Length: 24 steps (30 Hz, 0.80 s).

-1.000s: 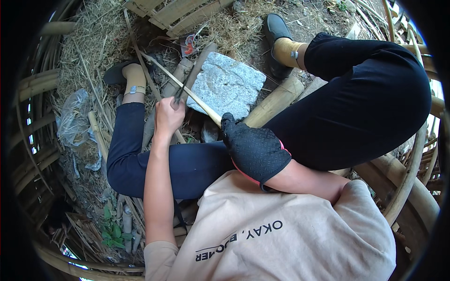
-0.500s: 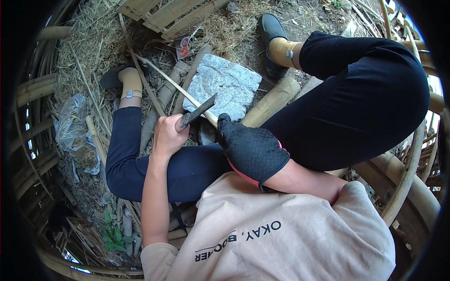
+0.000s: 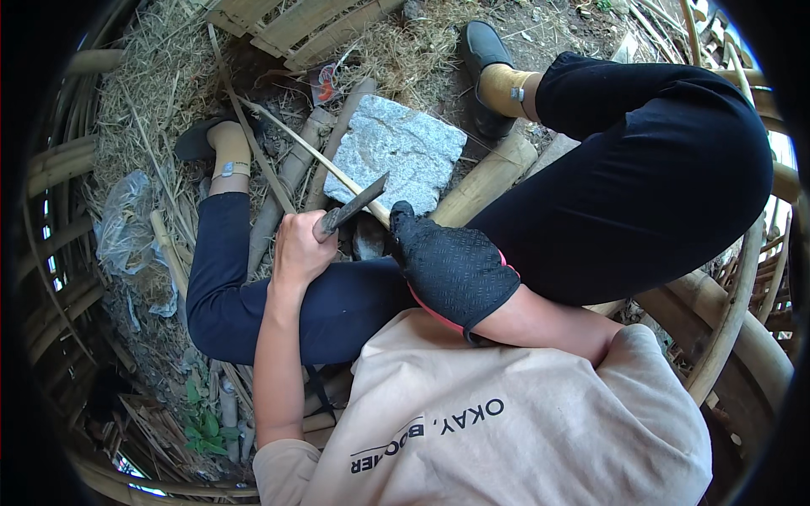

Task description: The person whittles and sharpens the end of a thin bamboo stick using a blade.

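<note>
My left hand (image 3: 301, 249) is bare and wrapped round the handle of a knife (image 3: 354, 205). Its dark, narrow blade points up and to the right, crossing over a pale thin bamboo strip (image 3: 331, 167). My right hand (image 3: 447, 261), in a black textured glove with a pink edge, is closed on the near end of that strip. The strip slants away to the far left; the glove hides its near tip. Beyond both hands lies a rough grey stone block (image 3: 396, 152). Whether the blade touches the strip, I cannot tell.
Another long bamboo strip (image 3: 245, 118) slants behind my left hand. Bamboo poles (image 3: 488, 181) lie beside the stone. A clear plastic bag (image 3: 126, 221) rests on straw at the left. My bent legs frame the work, and bamboo fencing (image 3: 63, 164) curves round the sides.
The whole view has shifted slightly, with the scene a few pixels further left. Both hands keep their grips, and the knife and strip hold almost the same places.
</note>
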Available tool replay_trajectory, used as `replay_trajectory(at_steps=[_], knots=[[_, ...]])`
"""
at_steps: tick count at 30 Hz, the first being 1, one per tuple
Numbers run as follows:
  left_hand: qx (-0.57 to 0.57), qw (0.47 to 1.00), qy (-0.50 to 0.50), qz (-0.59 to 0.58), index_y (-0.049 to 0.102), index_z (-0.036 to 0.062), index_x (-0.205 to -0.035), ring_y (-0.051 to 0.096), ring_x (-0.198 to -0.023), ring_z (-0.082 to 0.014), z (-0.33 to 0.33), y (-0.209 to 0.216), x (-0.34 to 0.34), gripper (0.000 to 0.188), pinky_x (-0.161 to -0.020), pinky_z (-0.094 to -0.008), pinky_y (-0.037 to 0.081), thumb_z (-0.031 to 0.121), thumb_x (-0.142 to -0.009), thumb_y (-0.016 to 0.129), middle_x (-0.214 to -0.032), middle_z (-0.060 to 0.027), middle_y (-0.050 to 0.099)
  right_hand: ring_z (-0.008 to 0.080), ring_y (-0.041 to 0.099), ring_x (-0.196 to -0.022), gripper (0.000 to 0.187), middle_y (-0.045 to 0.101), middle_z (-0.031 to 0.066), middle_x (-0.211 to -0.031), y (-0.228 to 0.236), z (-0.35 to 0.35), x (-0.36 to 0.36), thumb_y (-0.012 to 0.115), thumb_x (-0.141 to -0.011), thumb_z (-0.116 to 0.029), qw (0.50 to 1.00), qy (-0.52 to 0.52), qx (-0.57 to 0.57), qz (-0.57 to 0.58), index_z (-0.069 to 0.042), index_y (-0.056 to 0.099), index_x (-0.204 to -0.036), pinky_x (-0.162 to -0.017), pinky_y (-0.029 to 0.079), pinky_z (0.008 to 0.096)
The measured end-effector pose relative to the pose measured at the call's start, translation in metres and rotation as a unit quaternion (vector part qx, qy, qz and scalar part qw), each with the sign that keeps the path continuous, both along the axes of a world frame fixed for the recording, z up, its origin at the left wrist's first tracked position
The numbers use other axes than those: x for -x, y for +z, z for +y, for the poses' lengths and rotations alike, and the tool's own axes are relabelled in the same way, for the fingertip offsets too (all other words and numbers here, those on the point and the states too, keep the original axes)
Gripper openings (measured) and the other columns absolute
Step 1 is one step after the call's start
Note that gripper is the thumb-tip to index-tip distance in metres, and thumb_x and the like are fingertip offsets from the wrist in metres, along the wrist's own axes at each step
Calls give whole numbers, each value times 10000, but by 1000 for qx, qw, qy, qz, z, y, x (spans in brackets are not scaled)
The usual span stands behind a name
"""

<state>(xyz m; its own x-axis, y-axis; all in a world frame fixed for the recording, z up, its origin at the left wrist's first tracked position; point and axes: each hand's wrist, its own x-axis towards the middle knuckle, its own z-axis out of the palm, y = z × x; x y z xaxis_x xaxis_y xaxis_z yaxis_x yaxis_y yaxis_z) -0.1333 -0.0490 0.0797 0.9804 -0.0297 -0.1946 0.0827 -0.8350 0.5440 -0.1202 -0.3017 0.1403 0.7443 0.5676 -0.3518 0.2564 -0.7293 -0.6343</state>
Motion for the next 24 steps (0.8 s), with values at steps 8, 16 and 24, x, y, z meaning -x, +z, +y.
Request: replay_trajectory(at_steps=[8,16,24], knots=[[-11,1000,8,-26,549,-24,-681,576,-692,-492,-2,-6,-4,182,-578,-481,431,61,-802,655,-660,-254,550,387,708,-711,359,702,228,-866,-3,-1,2,564,-981,-147,999,1,0,-49,40,546,-1287,-630,561,483],[-87,990,114,9,642,-22,-770,631,-798,-501,32,-4,-11,199,-675,-530,500,159,-851,632,-756,-277,630,384,703,-691,327,696,215,-835,7,2,-1,566,-989,-169,1000,9,11,-5,12,564,-1261,-612,551,491],[19,999,27,3,589,-23,-711,598,-732,-509,2,-12,-5,195,-619,-517,467,123,-833,632,-696,-275,581,368,740,-744,486,709,239,-929,8,0,-6,548,-905,-60,999,36,27,-1,120,483,-1352,-644,581,473]])
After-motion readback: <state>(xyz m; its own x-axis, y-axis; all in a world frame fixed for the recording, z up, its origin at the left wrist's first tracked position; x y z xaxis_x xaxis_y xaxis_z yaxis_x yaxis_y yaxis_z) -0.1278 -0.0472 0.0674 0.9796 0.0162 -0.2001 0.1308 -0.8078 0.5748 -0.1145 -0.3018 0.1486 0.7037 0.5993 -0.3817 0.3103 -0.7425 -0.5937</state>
